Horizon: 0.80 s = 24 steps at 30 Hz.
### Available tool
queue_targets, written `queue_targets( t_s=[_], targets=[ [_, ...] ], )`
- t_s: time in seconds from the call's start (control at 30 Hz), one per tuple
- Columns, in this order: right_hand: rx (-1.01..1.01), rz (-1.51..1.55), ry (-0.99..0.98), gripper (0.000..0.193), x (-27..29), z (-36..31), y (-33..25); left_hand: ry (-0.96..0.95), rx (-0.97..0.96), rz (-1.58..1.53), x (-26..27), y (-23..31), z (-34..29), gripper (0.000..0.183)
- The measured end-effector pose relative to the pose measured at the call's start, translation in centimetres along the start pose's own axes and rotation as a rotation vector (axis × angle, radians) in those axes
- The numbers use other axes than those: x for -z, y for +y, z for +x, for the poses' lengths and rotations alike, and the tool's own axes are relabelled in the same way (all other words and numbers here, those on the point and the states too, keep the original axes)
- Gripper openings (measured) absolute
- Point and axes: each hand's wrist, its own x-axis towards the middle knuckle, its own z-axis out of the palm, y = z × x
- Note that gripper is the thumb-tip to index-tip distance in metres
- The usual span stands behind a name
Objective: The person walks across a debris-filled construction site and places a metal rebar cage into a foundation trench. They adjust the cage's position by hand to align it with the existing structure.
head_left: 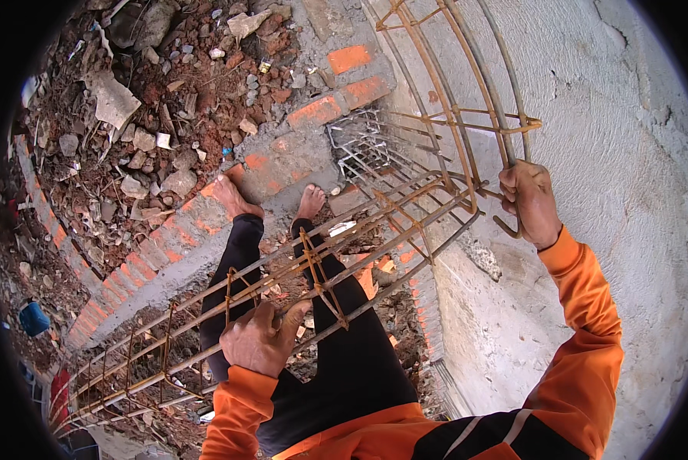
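Observation:
My left hand (pixel 259 337) is closed round a bar of a long rebar cage (pixel 346 322), which slants across my legs from lower left to the wall. Square wire stirrups tie its rusty rods together. At the right, my right hand (pixel 532 201) grips the lower end of a rod on a second rebar cage (pixel 453 109), which runs up along the wall. A hooked rod end (pixel 506 228) sticks out just below that fist. The two cages meet and overlap left of my right hand.
A rough grey plastered wall (pixel 581 176) fills the right side. Bare feet stand on a mortared brick course (pixel 275 172), near more rebar ends (pixel 359 146). Beyond lie rubble and soil (pixel 167 138). A blue container (pixel 33 318) sits far left.

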Motion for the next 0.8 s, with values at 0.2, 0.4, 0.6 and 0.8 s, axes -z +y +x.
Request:
queue_targets(
  t_s=[0.2, 0.4, 0.6, 0.8],
  targets=[
    [0.048, -0.004, 0.038, 0.025, 0.1, 1.0, 0.5, 0.000, -0.033, 0.027, -0.5, 0.9, 0.6, 0.046],
    [0.043, 0.035, 0.031, 0.025, 1.0, 1.5, 0.9, -0.004, -0.043, 0.053, -1.3, 1.7, 1.0, 0.049],
    [0.091, -0.007, 0.049, 0.025, 1.0, 2.1, 1.5, 0.000, -0.073, 0.061, -1.9, 1.9, 1.3, 0.049],
    [0.090, -0.065, 0.053, 0.026, 0.1, 2.4, 1.9, 0.022, -0.074, 0.048, -2.2, 1.3, 0.9, 0.048]
  ],
)
